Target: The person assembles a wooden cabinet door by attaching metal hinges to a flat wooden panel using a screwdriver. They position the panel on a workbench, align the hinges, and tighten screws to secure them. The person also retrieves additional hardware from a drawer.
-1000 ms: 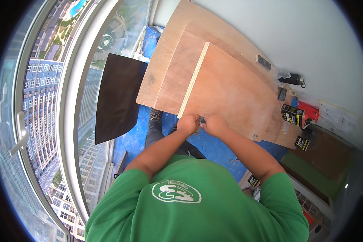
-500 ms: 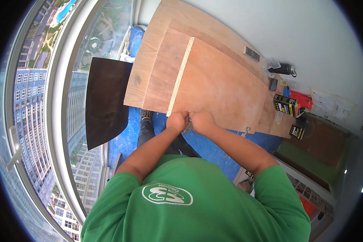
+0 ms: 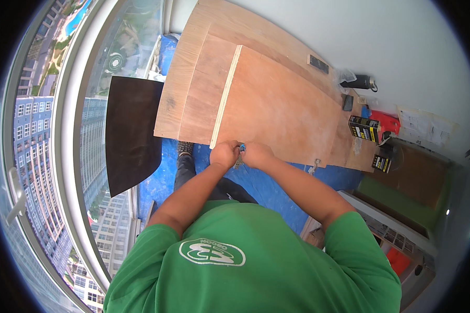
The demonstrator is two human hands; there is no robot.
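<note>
At the near edge of a reddish-brown plywood panel [image 3: 277, 99], my two hands meet, fingers pinched together. My left hand [image 3: 225, 154] is closed on a small metal hinge [image 3: 238, 162], which hangs partly out of sight below the fingers. Pressed close beside it, my right hand [image 3: 258, 155] is closed too; what it grips is mostly hidden. A small blue bit [image 3: 242, 147] shows between the fingertips. Farther right along the same edge, another metal hinge [image 3: 314, 166] sticks out from the panel.
Larger plywood sheets [image 3: 180, 78] lie under the panel. A dark board [image 3: 133, 133] leans by the window. Toward the wall are a phone [image 3: 347, 102], a black bottle [image 3: 359, 82], a black-and-yellow box [image 3: 364, 129] and a red bag [image 3: 387, 123]. Blue sheeting [image 3: 277, 190] covers the floor.
The view has shifted slightly, so the panel sits a little farther left. My hands have stayed together at the edge; the blue bit between the fingertips now shows.
</note>
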